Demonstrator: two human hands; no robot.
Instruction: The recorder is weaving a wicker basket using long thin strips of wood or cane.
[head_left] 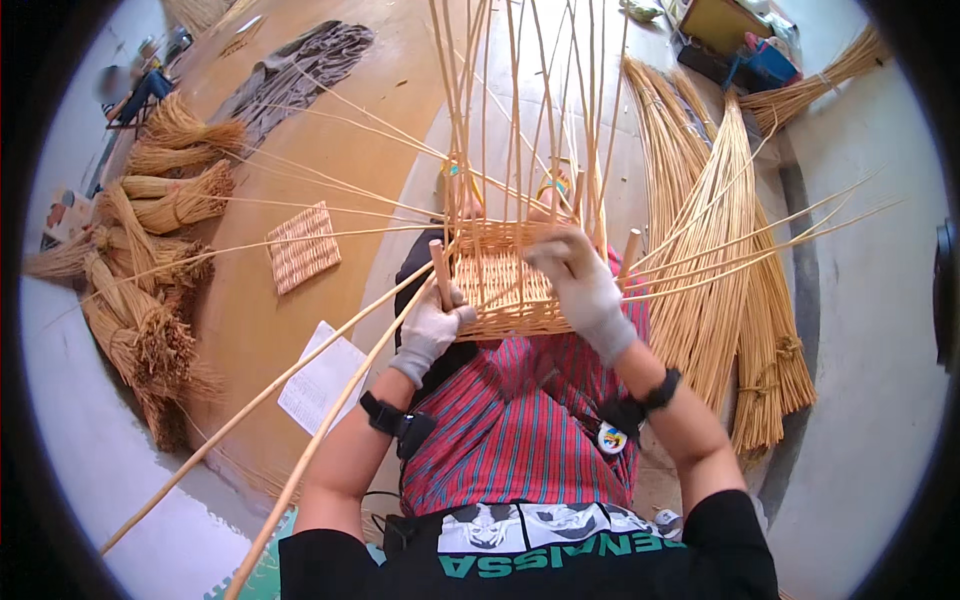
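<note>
A partly woven wicker basket [520, 322] rests over my lap, with low walls and a woven bottom. Tall upright rods [516, 120] rise from its far side, and more rods fan out to the left and right. My left hand [432, 325], in a pale glove, is closed on the basket's near left corner, beside a thick wooden peg [441, 272]. Over the right part of the basket is my gloved right hand [582, 288], its fingers curled and slightly blurred; what they hold is hidden. Another wooden peg [630, 255] stands at the right corner.
A woven square panel [305, 248] and a paper sheet [322, 380] lie on the floor at left. Bundles of wicker [150, 300] are heaped farther left. Long rod bundles [715, 230] lie at right. A grey cloth [300, 75] and a blue container [770, 65] are farther off.
</note>
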